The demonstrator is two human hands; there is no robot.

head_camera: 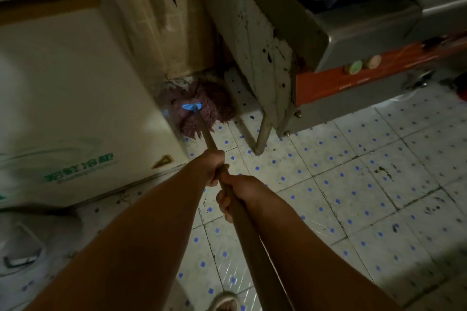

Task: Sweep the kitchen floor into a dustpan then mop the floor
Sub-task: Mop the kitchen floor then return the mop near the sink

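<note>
A mop with a purple shaggy head [202, 108] and a blue clip lies on the tiled floor [353, 184], pushed into the gap between a white chest freezer and a metal stand. Its brown wooden handle [249, 235] runs down toward me. My left hand [213, 166] grips the handle higher up, nearer the mop head. Just below it, my right hand [236, 194] grips the same handle. Both arms reach forward from the bottom of the head view.
The white chest freezer [75, 108] fills the left side. A stained metal stand [265, 58] with an orange-fronted stove [379, 70] stands at the right, one leg [262, 134] near the mop. A cardboard box [156, 20] sits behind. My sandalled foot [225, 303] shows at the bottom.
</note>
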